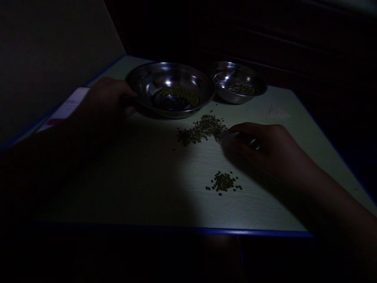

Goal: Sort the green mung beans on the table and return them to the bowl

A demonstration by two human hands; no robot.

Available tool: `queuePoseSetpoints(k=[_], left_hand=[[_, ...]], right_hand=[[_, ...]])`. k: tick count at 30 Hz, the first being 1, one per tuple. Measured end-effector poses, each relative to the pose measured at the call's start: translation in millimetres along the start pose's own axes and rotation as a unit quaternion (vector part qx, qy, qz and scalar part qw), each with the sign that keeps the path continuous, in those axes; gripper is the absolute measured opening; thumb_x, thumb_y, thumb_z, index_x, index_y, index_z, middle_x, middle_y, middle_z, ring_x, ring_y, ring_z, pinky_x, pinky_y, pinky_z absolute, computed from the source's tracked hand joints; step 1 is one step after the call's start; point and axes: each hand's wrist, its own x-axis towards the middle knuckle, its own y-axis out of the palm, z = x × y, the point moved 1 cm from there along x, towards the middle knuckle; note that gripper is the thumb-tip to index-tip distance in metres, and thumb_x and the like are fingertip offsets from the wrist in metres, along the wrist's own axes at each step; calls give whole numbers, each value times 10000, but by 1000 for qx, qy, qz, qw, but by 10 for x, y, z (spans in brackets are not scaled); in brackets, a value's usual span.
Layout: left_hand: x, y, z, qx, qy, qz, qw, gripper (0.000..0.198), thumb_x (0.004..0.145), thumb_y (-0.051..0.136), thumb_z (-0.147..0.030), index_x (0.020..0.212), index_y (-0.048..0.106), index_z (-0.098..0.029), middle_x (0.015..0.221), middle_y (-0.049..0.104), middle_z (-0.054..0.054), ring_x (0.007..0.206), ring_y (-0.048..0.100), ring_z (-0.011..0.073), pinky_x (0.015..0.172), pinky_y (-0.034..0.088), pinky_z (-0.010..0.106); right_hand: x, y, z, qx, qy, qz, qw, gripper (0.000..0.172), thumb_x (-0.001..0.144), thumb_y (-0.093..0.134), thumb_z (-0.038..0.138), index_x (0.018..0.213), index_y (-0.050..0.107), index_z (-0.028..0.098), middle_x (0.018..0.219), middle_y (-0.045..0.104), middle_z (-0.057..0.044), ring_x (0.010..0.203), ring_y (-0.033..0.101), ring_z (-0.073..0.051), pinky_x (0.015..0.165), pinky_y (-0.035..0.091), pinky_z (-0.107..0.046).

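My left hand (pixel 116 94) is closed on the near left rim of a large steel bowl (pixel 141 84), which holds greenish seeds (pixel 182 94). My right hand (pixel 265 143) is closed around a shiny spoon (pixel 225 137), most of it hidden by the fingers. The spoon's tip touches the right edge of a loose pile of dark green seeds mixed with white grains (pixel 203 127) on the table. Closer to the front edge lies a smaller heap of green seeds (pixel 224 182), with several scattered around it.
A smaller steel bowl (pixel 226 96) with mixed seeds and white grains stands behind on the right. Some white grains (pixel 277 114) lie right of it. A pale printed sheet or packet (pixel 69 103) rests at the left. The table (pixel 165 188) has a blue edge; the room is dim.
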Motion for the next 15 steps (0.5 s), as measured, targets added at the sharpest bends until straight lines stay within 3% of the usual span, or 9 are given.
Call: queuePoseSetpoints(k=[4, 8, 15], left_hand=[[17, -14, -30, 4, -3, 11, 1000, 327, 711, 463, -407, 891, 585, -162, 936, 570, 82, 962, 560, 266, 955, 456, 482], [30, -5, -10, 3, -16, 9, 1000, 252, 708, 492, -380, 831, 569, -174, 885, 545, 72, 1015, 545, 275, 995, 437, 491], [37, 0, 2, 12, 4, 12, 1000, 359, 698, 448, -407, 915, 582, -155, 896, 539, 88, 1026, 545, 294, 956, 448, 478]], right_hand=[[37, -14, -74, -31, 46, -28, 998, 315, 839, 530, 196, 1101, 693, 129, 836, 735, -76, 676, 670, -174, 594, 479, -265], [70, -57, -150, -45, 84, -56, 994, 329, 790, 551, 166, 1073, 711, 115, 818, 735, -93, 659, 667, -189, 605, 489, -287], [68, -39, -163, -4, 71, -71, 995, 325, 802, 573, 222, 1092, 702, 155, 857, 747, -64, 718, 693, -201, 654, 514, -302]])
